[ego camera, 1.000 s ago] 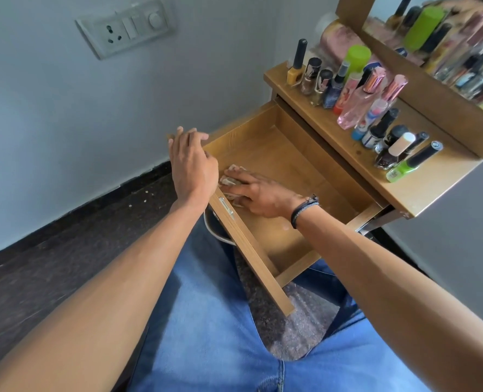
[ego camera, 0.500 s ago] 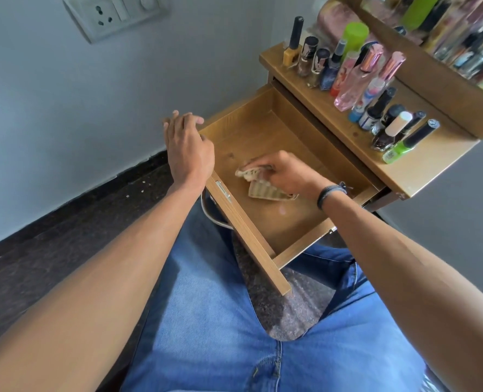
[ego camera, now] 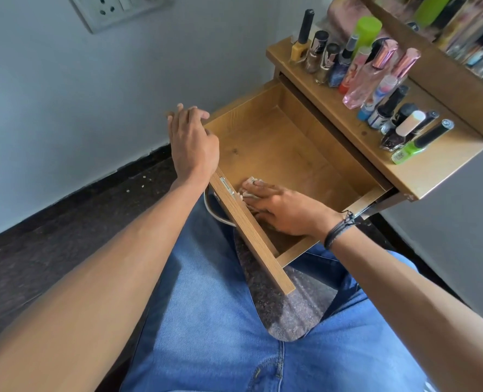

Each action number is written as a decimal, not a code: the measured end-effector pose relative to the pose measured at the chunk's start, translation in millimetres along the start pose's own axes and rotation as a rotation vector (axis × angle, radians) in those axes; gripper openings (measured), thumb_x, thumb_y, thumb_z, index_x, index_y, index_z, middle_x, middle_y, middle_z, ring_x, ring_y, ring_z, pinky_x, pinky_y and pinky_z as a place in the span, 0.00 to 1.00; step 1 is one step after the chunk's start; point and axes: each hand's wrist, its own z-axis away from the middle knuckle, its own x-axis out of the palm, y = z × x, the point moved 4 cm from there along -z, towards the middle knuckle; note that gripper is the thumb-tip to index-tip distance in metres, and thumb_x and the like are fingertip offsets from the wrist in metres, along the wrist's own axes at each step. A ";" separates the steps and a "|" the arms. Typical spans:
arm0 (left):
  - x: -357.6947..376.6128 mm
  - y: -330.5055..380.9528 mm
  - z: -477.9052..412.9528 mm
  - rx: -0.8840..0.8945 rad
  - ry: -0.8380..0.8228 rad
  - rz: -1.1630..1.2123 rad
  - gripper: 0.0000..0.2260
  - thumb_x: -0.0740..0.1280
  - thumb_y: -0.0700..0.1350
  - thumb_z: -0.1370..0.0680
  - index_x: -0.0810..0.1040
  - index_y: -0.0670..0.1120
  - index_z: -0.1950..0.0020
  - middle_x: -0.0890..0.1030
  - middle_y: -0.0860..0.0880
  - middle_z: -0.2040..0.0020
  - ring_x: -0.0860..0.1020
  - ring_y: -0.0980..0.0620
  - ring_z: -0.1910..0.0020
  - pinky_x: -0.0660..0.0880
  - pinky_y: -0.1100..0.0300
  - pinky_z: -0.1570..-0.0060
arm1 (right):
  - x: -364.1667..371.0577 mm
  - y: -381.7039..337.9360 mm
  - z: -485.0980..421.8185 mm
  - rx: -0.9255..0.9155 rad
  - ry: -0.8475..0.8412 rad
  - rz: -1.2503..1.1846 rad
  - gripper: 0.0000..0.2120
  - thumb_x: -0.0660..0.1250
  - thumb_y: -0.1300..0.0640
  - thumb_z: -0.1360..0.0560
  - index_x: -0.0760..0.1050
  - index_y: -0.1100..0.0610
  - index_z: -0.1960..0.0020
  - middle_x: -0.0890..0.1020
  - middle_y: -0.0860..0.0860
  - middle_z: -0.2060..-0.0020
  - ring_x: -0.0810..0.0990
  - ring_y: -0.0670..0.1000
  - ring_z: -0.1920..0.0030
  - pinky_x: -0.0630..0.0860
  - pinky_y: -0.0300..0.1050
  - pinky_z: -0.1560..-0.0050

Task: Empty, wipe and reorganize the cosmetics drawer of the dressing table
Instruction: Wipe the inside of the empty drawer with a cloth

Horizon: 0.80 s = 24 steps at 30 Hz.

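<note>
Head view. Drawer (ego camera: 277,142) pulled fully out of the dressing table, interior bare wood apart from a cloth (ego camera: 248,187). Cloth lies in the near corner region, tight against the inside of the drawer front (ego camera: 251,230), almost all of it under the right hand (ego camera: 285,212); only a pale crumpled edge shows past the fingertips. Too bunched to give it a long axis.

Right hand: palm down, fingers stretched out flat and pressing the cloth onto the drawer floor, pointing at the drawer front. Forearm enters over the drawer's right side; dark wristband (ego camera: 339,230) at the wrist.

Left hand (ego camera: 193,145): palm down, resting on the top edge of the drawer front at its left end, fingers loosely extended away from the body, nothing held.

Drawer's long axis runs from the lap up and right, into the table. Bottles (ego camera: 376,80) stand in a row on the surface (ego camera: 432,171) above.
</note>
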 end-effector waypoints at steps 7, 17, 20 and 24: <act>1.2 0.0 0.3 0.008 -0.014 -0.026 0.18 0.59 0.31 0.23 0.76 0.45 0.36 0.73 0.46 0.27 0.59 0.48 0.21 0.46 0.51 0.20 | 14.2 9.5 0.3 0.082 -0.228 0.227 0.29 0.46 0.45 0.14 0.37 0.47 0.18 0.33 0.49 0.20 0.32 0.51 0.21 0.37 0.50 0.20; -2.1 1.5 2.9 0.003 -0.021 -0.032 0.18 0.59 0.31 0.24 0.77 0.45 0.37 0.72 0.45 0.27 0.58 0.47 0.21 0.45 0.52 0.20 | -4.1 45.1 -24.6 0.432 -0.084 0.065 0.30 0.49 0.48 0.14 0.37 0.46 0.18 0.34 0.48 0.20 0.35 0.49 0.20 0.51 0.56 0.20; -1.8 1.3 3.8 0.001 -0.005 -0.027 0.18 0.59 0.31 0.23 0.77 0.45 0.38 0.73 0.45 0.28 0.59 0.47 0.21 0.45 0.53 0.20 | -4.7 47.8 -17.1 0.493 0.024 0.052 0.29 0.53 0.51 0.14 0.45 0.47 0.17 0.42 0.49 0.18 0.45 0.53 0.18 0.60 0.56 0.22; -2.2 1.0 3.5 -0.005 0.012 -0.026 0.17 0.59 0.31 0.23 0.77 0.45 0.38 0.74 0.46 0.29 0.59 0.48 0.21 0.43 0.55 0.21 | -16.6 47.9 -2.7 0.599 0.261 0.077 0.22 0.60 0.62 0.20 0.72 0.51 0.27 0.79 0.60 0.37 0.81 0.64 0.41 0.78 0.51 0.47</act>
